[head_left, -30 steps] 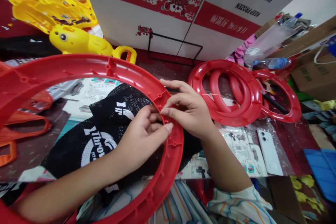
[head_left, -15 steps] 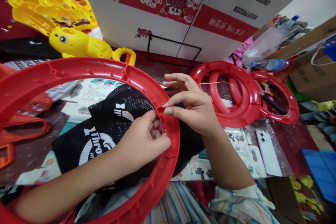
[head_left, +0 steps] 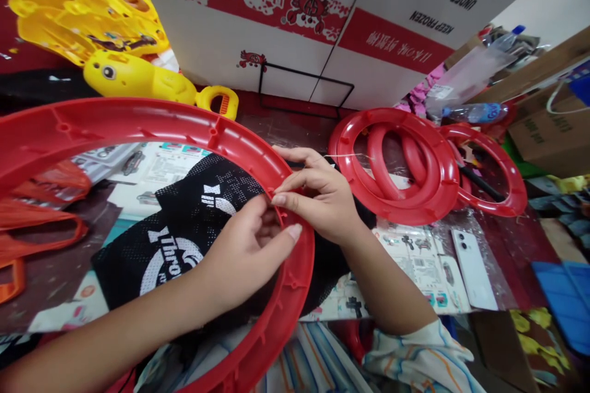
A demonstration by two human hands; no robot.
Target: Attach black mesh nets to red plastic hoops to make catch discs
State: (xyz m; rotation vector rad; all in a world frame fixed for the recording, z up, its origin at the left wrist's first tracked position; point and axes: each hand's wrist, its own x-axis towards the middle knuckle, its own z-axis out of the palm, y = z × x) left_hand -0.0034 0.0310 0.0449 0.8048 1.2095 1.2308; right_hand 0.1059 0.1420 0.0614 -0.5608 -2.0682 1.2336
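A large red plastic ring (head_left: 193, 126) fills the left and centre of the view, held close to me. My left hand (head_left: 244, 252) reaches through the ring's opening and grips its inner right edge, thumb laid across the rim. My right hand (head_left: 318, 196) pinches the same spot from outside, thumb and forefinger pressed together on the rim. A black mesh net (head_left: 184, 227) with white lettering hangs behind the opening. A thin white thread (head_left: 350, 155) runs from my right hand toward the stacked rings.
Several more red rings (head_left: 415, 166) lie stacked to the right. A white phone (head_left: 470, 267) rests on printed sheets nearby. Yellow toy parts (head_left: 133, 77) sit at the back left, orange straps (head_left: 41, 221) at left, and cardboard boxes (head_left: 322, 18) stand behind.
My right hand has dropped back down onto the rim and closed its fingers into a pinch. My left thumb has stretched out across the rim. The ring shifted slightly.
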